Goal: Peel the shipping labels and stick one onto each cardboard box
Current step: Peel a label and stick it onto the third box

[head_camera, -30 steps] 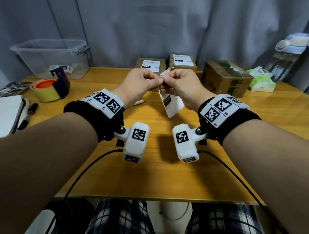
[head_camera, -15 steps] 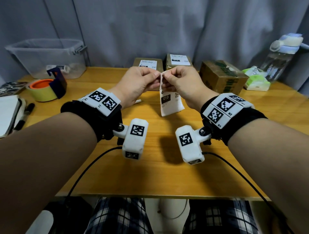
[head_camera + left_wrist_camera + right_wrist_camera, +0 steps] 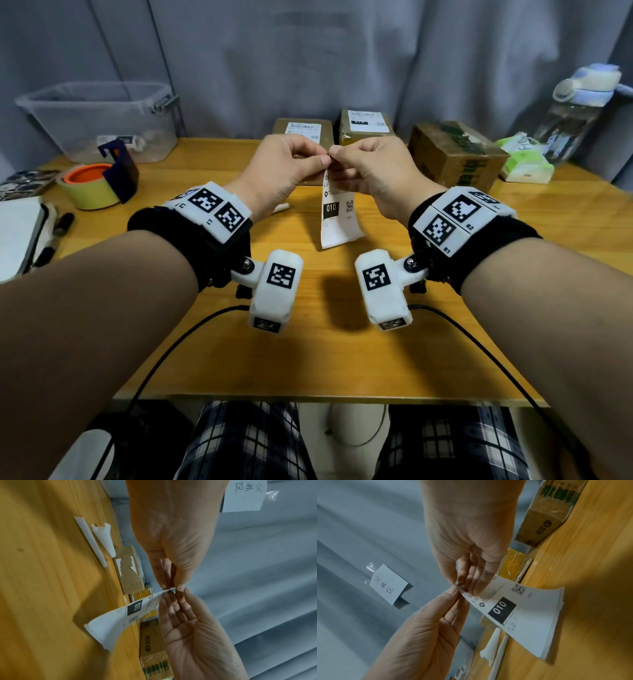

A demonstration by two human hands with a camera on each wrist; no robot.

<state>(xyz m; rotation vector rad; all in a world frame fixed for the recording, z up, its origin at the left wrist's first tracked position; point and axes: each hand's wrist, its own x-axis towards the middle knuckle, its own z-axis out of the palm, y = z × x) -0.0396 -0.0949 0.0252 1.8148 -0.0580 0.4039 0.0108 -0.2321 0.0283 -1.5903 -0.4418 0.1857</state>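
A white shipping label (image 3: 337,219) printed "010" hangs by its top edge above the wooden table (image 3: 342,359). My left hand (image 3: 320,160) and right hand (image 3: 337,152) both pinch that top edge, fingertips almost touching. The left wrist view shows the label (image 3: 120,619) curling down from the pinch of my left hand (image 3: 173,588). In the right wrist view my right hand (image 3: 464,582) pinches the label (image 3: 522,615) at its corner. Two cardboard boxes (image 3: 303,132) (image 3: 366,126) at the back carry labels. A third box (image 3: 455,150), green-printed, shows no label on top.
A tape roll (image 3: 89,186) and a clear plastic bin (image 3: 99,116) stand at the back left, a notebook (image 3: 17,233) with pens at the left edge. A tissue pack (image 3: 524,161) and water bottle (image 3: 575,109) are at the right. Rolled backing strips (image 3: 96,542) lie near the boxes.
Both hands keep their pinch on the label's top edge. The label has swung from slanting to the right to hanging almost straight down.
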